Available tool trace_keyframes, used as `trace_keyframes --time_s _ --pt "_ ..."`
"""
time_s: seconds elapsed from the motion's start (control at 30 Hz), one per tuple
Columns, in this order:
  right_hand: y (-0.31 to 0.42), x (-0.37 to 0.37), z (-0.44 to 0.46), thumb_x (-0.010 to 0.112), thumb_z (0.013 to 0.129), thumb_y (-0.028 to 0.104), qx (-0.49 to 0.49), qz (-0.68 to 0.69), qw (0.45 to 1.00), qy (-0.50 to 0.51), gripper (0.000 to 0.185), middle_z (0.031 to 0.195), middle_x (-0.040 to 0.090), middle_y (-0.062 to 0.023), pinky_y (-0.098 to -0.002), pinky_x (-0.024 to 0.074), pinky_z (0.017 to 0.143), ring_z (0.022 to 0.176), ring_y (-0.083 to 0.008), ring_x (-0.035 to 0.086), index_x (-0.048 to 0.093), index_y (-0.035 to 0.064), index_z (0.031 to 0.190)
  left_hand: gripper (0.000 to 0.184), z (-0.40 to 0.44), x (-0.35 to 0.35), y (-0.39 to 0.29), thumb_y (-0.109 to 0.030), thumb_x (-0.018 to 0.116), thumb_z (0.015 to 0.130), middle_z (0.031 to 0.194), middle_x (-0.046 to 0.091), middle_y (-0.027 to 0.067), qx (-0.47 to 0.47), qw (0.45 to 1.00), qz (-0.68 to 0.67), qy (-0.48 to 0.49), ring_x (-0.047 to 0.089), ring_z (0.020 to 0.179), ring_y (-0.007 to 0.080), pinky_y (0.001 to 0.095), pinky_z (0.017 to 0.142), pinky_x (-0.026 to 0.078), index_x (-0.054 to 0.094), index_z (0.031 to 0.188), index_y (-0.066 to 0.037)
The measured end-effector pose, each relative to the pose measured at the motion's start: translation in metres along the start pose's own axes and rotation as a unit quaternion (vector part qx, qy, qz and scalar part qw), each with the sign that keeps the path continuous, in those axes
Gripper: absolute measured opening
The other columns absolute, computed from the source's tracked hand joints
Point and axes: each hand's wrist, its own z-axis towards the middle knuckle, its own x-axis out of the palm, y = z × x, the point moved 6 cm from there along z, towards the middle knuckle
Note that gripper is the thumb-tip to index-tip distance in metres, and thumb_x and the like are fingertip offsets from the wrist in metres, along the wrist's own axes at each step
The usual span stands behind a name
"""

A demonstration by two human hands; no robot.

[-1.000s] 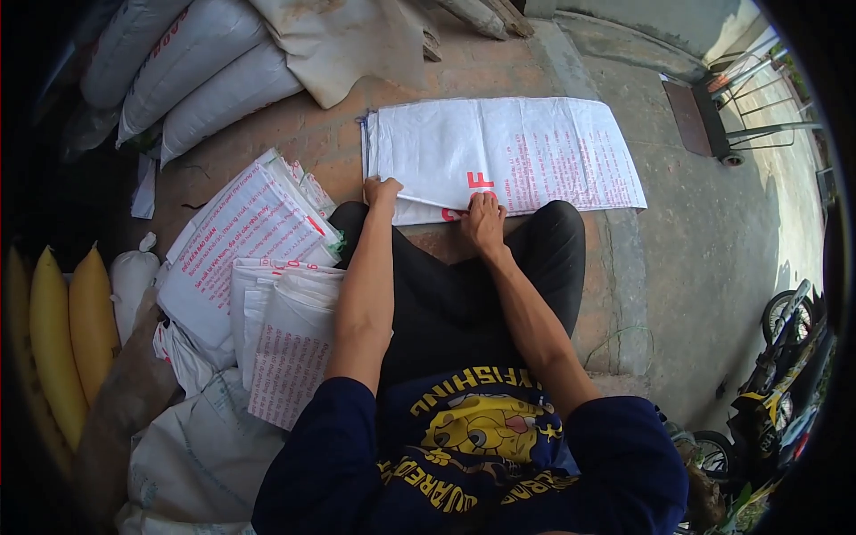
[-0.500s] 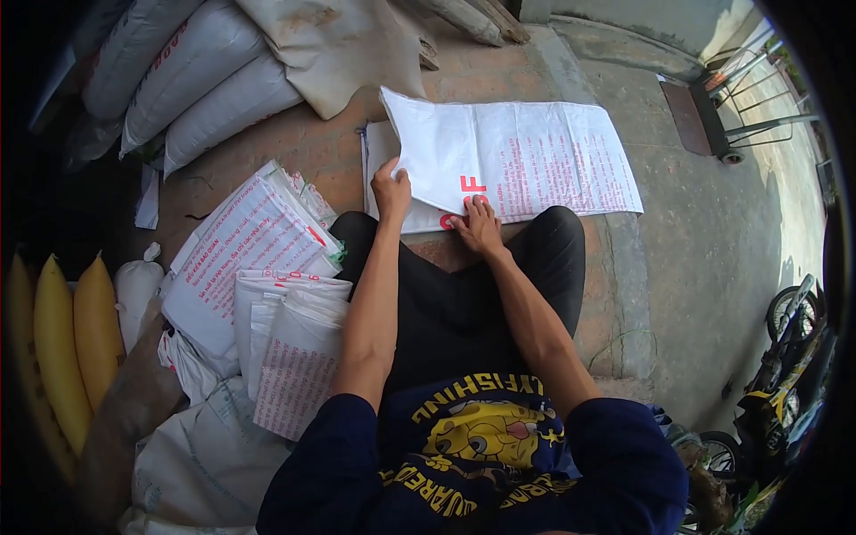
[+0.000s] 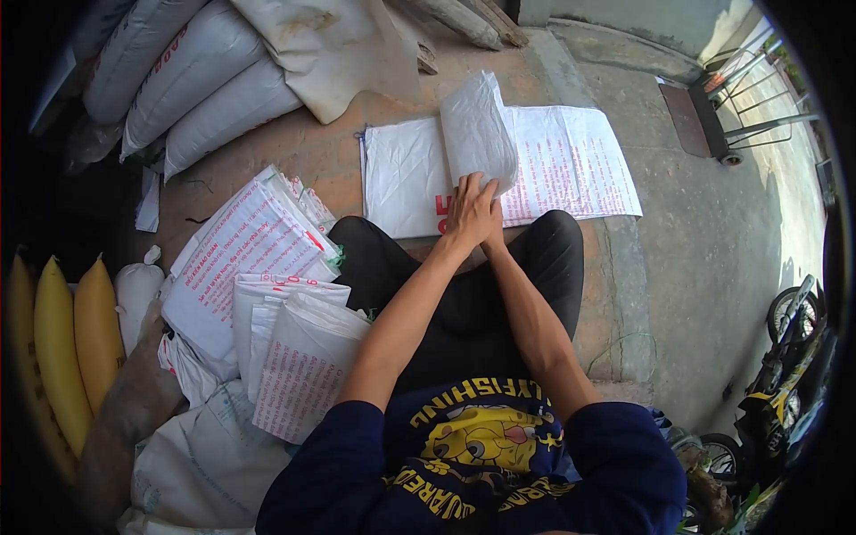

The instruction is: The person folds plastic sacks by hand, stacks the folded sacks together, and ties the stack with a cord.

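A white woven sack with red print lies flat on the brick ledge in front of my crossed legs. Part of it stands up as a folded flap, leaning to the right. My left hand has its fingers curled on the flap's near edge. Tucked close against it is my right hand, at the sack's near side; its fingers are mostly hidden behind the left hand. Another white layer shows flat on the left, with large red letters partly covered.
Folded printed sacks are piled by my left knee. Filled white sacks are stacked at the upper left, near yellow tube-shaped bags. A trolley stands at the upper right, a motorbike at the lower right.
My left hand has moved right, carrying the sack's left end up and over into a raised fold. It now meets my right hand, which has shifted slightly down. The layer underneath is uncovered.
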Motion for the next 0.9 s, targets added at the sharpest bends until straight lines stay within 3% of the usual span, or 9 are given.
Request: trace_keyframes --time_s 0.23,0.37,0.43,0.53,0.6,0.7,0.83,0.87,0.9 --pt "0.007 0.006 -0.003 0.067 0.078 0.027 -0.004 0.044 0.998 0.049 0.053 0.120 0.057 -0.0193 -0.0443 0.0423 0.090 0.112 -0.0343 0.054 0.051 0.0028 0.122 0.078 -0.019 0.003 0.037 -0.012 0.071 0.069 0.129 0.043 0.0187 -0.105 0.984 0.134 0.052 0.044 0.117 0.0359 0.0481 0.094 0.041 0.035 0.138 -0.007" --pt "0.012 0.012 -0.004 0.067 0.078 0.025 -0.005 0.067 0.994 0.083 0.053 0.119 0.058 -0.0194 -0.0431 0.0438 0.088 0.111 -0.0335 0.054 0.051 0.0039 0.123 0.069 -0.033 -0.009 0.082 -0.003 0.065 0.073 0.127 0.047 0.0215 -0.193 0.979 0.012 -0.060 0.049 0.114 0.0393 0.0449 0.094 0.043 0.036 0.136 -0.004" --pt "0.030 0.006 -0.007 0.061 0.079 0.008 -0.131 -0.010 0.991 0.034 0.055 0.122 0.055 -0.0212 -0.0375 0.0428 0.094 0.115 -0.0305 0.053 0.046 0.0023 0.131 0.066 -0.043 -0.020 0.096 0.003 0.059 0.075 0.133 0.044 0.0237 -0.248 0.960 -0.043 -0.125 0.045 0.119 0.0413 0.0455 0.100 0.039 0.036 0.137 -0.001" --pt "0.030 0.008 -0.008 0.051 0.084 0.005 -0.069 0.059 0.994 0.069 0.054 0.126 0.053 -0.0195 -0.0357 0.0425 0.095 0.114 -0.0281 0.053 0.042 0.0051 0.137 0.066 -0.049 -0.017 0.101 0.005 0.057 0.075 0.136 0.040 0.0251 -0.181 0.971 0.029 -0.152 0.042 0.123 0.0416 0.0444 0.103 0.037 0.036 0.137 -0.001" --pt "0.012 0.009 -0.002 0.040 0.089 0.005 0.075 0.310 0.947 0.049 0.051 0.130 0.051 -0.0176 -0.0356 0.0431 0.095 0.113 -0.0267 0.053 0.040 0.0076 0.140 0.068 -0.045 -0.015 0.087 0.007 0.057 0.073 0.139 0.037 0.0265 -0.132 0.986 0.017 -0.101 0.040 0.125 0.0418 0.0450 0.104 0.036 0.037 0.138 -0.001" --pt "0.021 -0.014 -0.006 0.040 0.099 0.035 0.209 0.420 0.883 -0.023 0.053 0.139 0.043 -0.0181 -0.0345 0.0374 0.101 0.122 -0.0267 0.047 0.034 0.0061 0.143 0.073 -0.043 -0.002 0.071 0.009 0.057 0.070 0.142 0.034 0.0255 -0.060 0.996 0.037 -0.046 0.039 0.126 0.0422 0.0448 0.103 0.037 0.037 0.138 -0.003" --pt "0.033 -0.037 -0.004 0.045 0.096 0.046 0.092 0.292 0.945 -0.114 0.070 0.150 0.024 -0.0195 -0.0345 0.0205 0.112 0.140 -0.0258 0.019 0.024 0.0022 0.146 0.078 -0.052 0.019 0.071 0.001 0.063 0.072 0.145 0.028 0.0254 -0.072 0.994 0.069 0.043 0.034 0.130 0.0437 0.0484 0.104 0.035 0.032 0.142 -0.009" --pt "0.034 -0.041 -0.004 0.053 0.093 0.033 0.077 0.216 0.957 -0.176 0.067 0.142 0.036 -0.0258 -0.0354 0.0315 0.106 0.131 -0.0282 0.038 0.024 0.0038 0.146 0.079 -0.055 0.025 0.077 -0.003 0.065 0.073 0.146 0.026 0.0245 -0.099 0.989 0.082 0.072 0.031 0.131 0.0436 0.0489 0.104 0.034 0.030 0.143 -0.011" --pt "0.034 -0.041 -0.005 0.053 0.093 0.033 0.076 0.217 0.957 -0.177 0.067 0.142 0.036 -0.0258 -0.0354 0.0315 0.106 0.131 -0.0282 0.038 0.024 0.0038 0.146 0.079 -0.055 0.028 0.081 -0.003 0.065 0.073 0.146 0.026 0.0245 -0.098 0.989 0.082 0.071 0.031 0.131 0.0436 0.0489 0.104 0.034 0.030 0.143 -0.011"
